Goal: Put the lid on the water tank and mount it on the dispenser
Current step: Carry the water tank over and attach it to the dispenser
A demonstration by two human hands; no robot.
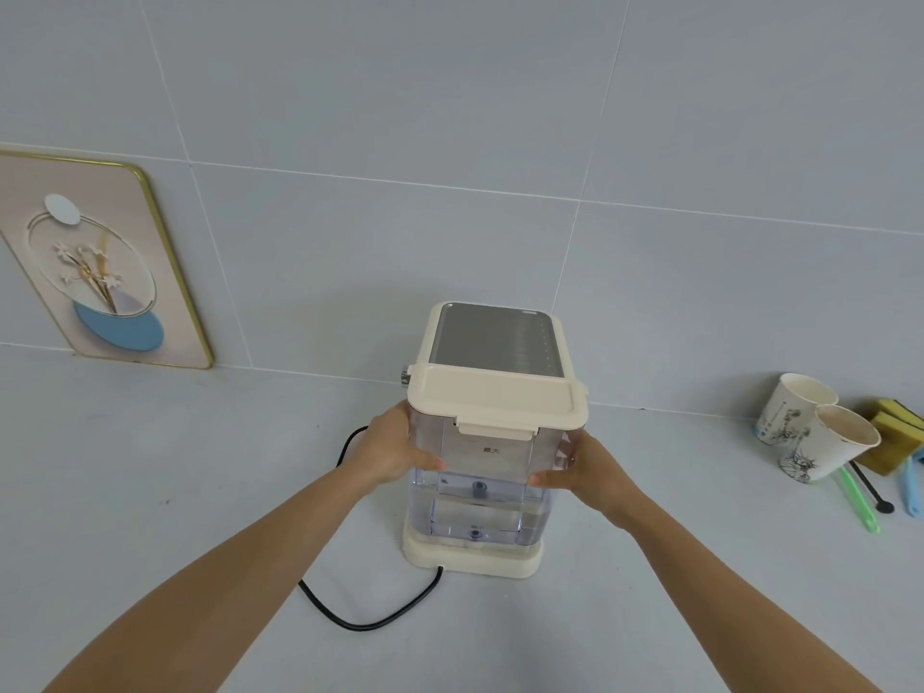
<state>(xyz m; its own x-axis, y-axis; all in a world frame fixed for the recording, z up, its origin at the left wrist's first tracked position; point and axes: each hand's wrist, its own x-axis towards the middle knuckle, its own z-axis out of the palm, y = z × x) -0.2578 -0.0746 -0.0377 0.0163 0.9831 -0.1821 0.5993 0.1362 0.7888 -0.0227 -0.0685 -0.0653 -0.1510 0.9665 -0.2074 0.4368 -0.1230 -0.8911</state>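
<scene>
A clear plastic water tank [477, 497] stands on the cream base of the dispenser [492, 337], against its near side. A cream lid [495, 400] covers the tank's top, its front latch flap folded down. Water fills the lower part of the tank. My left hand [392, 450] grips the tank's left side just under the lid. My right hand [582, 470] grips its right side at the same height. The dispenser has a grey metal top panel behind the lid.
A black power cord [360, 617] loops over the counter from the dispenser's base to the left. Two paper cups [820, 432], yellow sponges [895, 427] and plastic utensils lie at the right. A framed flower picture [100, 262] leans on the tiled wall at the left.
</scene>
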